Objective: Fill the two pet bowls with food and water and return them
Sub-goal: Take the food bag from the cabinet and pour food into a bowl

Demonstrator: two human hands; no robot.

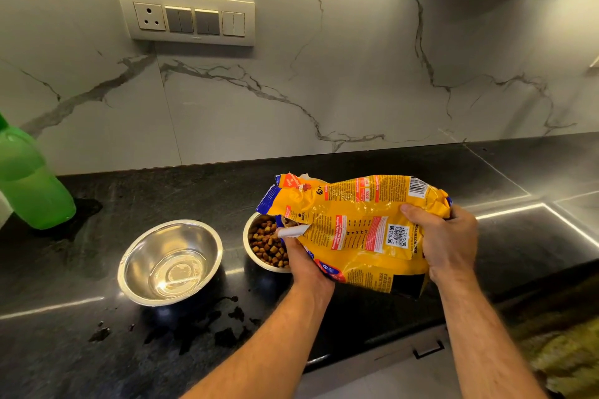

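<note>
On the black stone counter (113, 191), a green bottle (30, 178) stands at nine o'clock, then a steel bowl of water (170, 262) just beside a steel bowl of kibble (267, 244), over which the left hand (303, 261) and right hand (449, 241) grip a tilted yellow pet-food bag (356, 227), fingers curled around its mouth end and base.

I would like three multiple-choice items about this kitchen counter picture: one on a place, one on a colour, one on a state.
1. Where does the bottle stand?
A. far left
B. between the bowls
C. far right

2. What is the main colour of the food bag?
A. green
B. yellow
C. white

3. What does the right bowl hold?
A. water
B. nothing
C. kibble

Key:
1 A, it stands at the counter's left edge.
2 B, yellow with red and blue print.
3 C, brown pieces lie under the bag's mouth.
</note>
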